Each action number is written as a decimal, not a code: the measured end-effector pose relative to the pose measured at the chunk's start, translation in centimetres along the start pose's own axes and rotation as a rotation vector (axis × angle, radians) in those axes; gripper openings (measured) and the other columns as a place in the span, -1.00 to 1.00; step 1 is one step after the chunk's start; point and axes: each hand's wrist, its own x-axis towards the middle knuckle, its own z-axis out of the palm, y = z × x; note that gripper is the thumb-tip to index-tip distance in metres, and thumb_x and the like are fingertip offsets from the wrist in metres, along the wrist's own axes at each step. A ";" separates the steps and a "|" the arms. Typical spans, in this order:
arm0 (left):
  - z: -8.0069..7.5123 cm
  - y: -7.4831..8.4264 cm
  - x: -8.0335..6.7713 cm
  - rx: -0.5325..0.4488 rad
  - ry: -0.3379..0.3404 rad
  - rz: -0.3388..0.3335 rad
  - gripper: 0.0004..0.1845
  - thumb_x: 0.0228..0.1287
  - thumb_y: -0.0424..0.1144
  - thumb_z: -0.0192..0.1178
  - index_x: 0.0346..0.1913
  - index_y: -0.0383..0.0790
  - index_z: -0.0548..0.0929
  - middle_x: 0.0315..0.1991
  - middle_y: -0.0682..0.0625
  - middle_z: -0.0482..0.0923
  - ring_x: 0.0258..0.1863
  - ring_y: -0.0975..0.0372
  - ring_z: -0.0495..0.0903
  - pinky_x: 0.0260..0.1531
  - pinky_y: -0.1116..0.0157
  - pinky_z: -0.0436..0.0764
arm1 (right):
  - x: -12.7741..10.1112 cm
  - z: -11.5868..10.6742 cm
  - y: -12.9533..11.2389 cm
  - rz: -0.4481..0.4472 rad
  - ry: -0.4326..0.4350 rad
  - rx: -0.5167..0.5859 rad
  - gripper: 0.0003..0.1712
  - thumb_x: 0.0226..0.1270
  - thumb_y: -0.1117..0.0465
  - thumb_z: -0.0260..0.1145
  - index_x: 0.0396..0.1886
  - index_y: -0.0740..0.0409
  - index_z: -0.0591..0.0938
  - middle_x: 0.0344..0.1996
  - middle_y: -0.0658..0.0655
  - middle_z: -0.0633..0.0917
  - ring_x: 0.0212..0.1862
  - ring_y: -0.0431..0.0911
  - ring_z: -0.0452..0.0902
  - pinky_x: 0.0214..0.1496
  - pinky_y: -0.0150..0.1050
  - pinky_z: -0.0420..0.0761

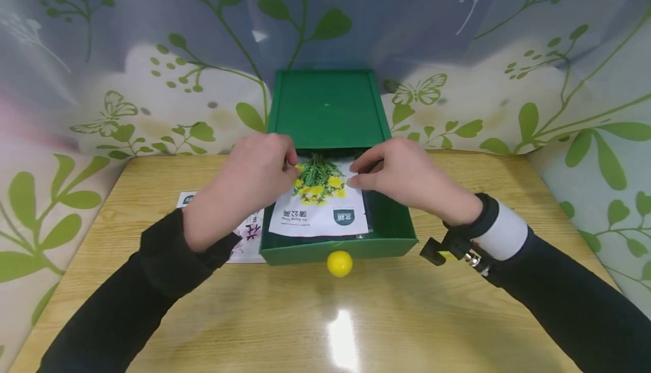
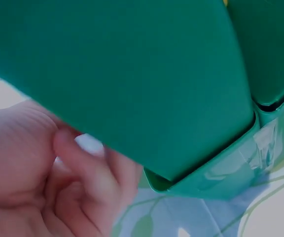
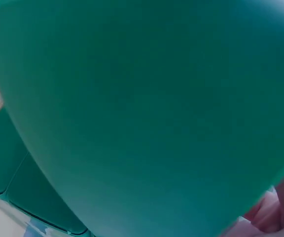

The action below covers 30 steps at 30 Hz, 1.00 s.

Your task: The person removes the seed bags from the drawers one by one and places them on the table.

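Leaf-patterned cloth hangs behind a wooden table (image 1: 458, 299), where a green drawer (image 1: 391, 231) with a yellow knob (image 1: 339, 263) stands pulled out of its green box (image 1: 325, 107). A white seed packet (image 1: 320, 206) printed with yellow flowers lies in the drawer. The left hand (image 1: 249, 183) pinches the packet's far left corner with curled fingers, and the right hand (image 1: 404, 178) pinches its far right corner. Another packet (image 1: 246, 237) lies on the table just left of the drawer, partly under the left wrist.
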 end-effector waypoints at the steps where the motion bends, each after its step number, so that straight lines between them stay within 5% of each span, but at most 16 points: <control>1: -0.1 -0.2 0.0 -0.026 -0.002 0.005 -0.93 0.33 -0.32 0.25 -0.27 -0.27 0.66 -0.42 -0.06 0.61 -0.47 0.10 0.54 -0.40 0.21 0.53 | -0.1 -0.1 0.0 0.009 -0.003 0.018 -0.69 0.28 0.08 0.43 -0.04 0.09 0.77 -0.17 0.03 0.75 -0.22 -0.09 0.63 -0.16 -0.12 0.56; 7: -0.4 -0.8 -0.5 -0.166 -0.061 0.018 -0.89 0.31 -0.24 0.33 -0.29 -0.22 0.69 -0.51 0.03 0.62 -0.56 0.18 0.57 -0.44 0.21 0.52 | -1.0 -0.8 0.1 0.045 -0.002 0.087 -0.68 0.24 0.03 0.46 -0.06 0.04 0.76 -0.15 0.02 0.71 -0.20 -0.08 0.61 -0.12 -0.12 0.55; 14: -1.1 -1.2 -2.0 -0.311 -0.149 -0.020 -0.82 0.26 -0.14 0.40 -0.31 -0.17 0.68 -0.55 0.05 0.64 -0.55 0.22 0.63 -0.49 0.20 0.47 | -2.7 -1.1 -0.3 0.063 0.007 0.064 -0.70 0.23 0.01 0.47 -0.06 -0.05 0.75 -0.34 0.01 0.71 -0.46 -0.03 0.42 -0.48 -0.19 0.33; 19: -1.6 -1.7 -3.6 -0.406 -0.123 -0.042 -0.78 0.20 -0.10 0.44 -0.25 -0.14 0.67 -0.40 0.02 0.63 -0.55 0.17 0.62 -0.57 0.22 0.46 | -3.9 -0.3 -0.7 0.030 0.051 0.098 -0.74 0.22 0.05 0.48 -0.09 -0.07 0.75 -0.42 -0.02 0.73 -0.46 -0.10 0.54 -0.48 -0.22 0.38; 23: -1.8 -2.4 -4.9 -0.458 -0.093 -0.053 -0.79 0.21 -0.09 0.43 -0.22 -0.10 0.67 -0.31 -0.01 0.61 -0.52 0.16 0.61 -0.61 0.22 0.48 | -4.7 0.8 -0.9 -0.073 0.121 0.152 -0.74 0.22 0.13 0.49 -0.08 -0.04 0.75 -0.24 -0.08 0.72 -0.29 -0.23 0.68 -0.25 -0.17 0.60; 30: -1.7 -4.0 -7.2 -0.543 -0.024 -0.092 -0.75 0.23 -0.06 0.42 -0.17 -0.11 0.66 -0.26 -0.03 0.59 -0.52 0.16 0.60 -0.64 0.25 0.46 | -6.0 3.2 -2.0 -0.224 0.194 0.310 -0.67 0.19 0.33 0.49 -0.02 0.12 0.73 -0.11 -0.07 0.67 -0.22 -0.28 0.68 -0.22 -0.28 0.68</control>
